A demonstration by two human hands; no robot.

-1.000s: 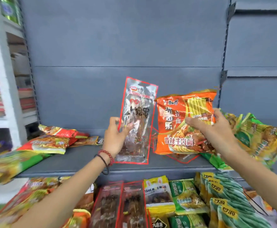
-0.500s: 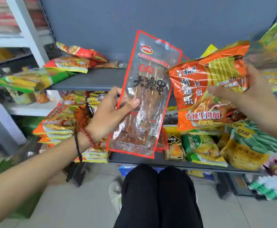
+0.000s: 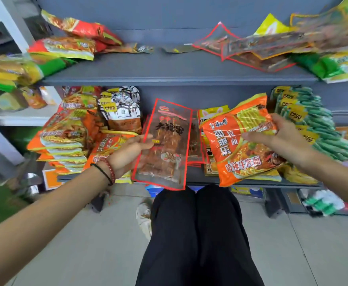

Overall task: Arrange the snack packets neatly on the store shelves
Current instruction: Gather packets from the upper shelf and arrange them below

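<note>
Person holding two snacks at grey shop shelving.

Stacked orange packets [image 3: 65, 141] fill the left of the lower shelf [image 3: 198, 176]. The left grip [image 3: 127, 155], thumb and fingers curled, pinches the left edge of a clear red-edged skewer packet [image 3: 165, 145], held upright before that shelf. Just beside it, the right grip [image 3: 280, 139] clasps the top right corner of an orange noodle packet [image 3: 237, 149]. Green packets [image 3: 313, 124] stand in rows at far right.
</note>
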